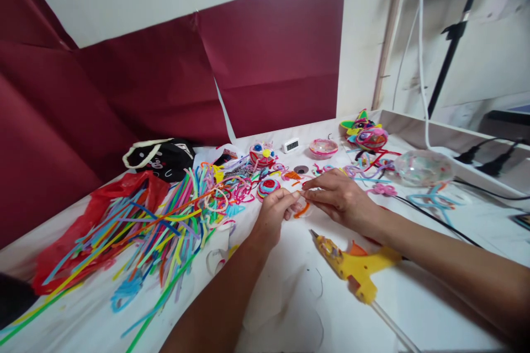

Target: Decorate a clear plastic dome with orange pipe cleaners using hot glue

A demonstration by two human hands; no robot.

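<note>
My left hand (274, 212) and my right hand (340, 197) meet over the middle of the table. Fingertips of both are pinched on a short orange pipe cleaner (303, 211), which curves below them; its upper end is hidden by the fingers. Just beyond my left hand is a coil of red, blue and white pipe cleaner (268, 187). A yellow hot glue gun (351, 265) lies on its side in front of my right forearm, with a clear glue stick (395, 326) sticking out of its back.
Loose pipe cleaners (178, 231) spread over the left side, partly on a red plastic bag (101, 207). Behind are a black pouch (165, 160), a small digital clock (290, 145) and a clear bowl (323, 148). A clear dome (424, 167) and black cables (439, 219) lie right.
</note>
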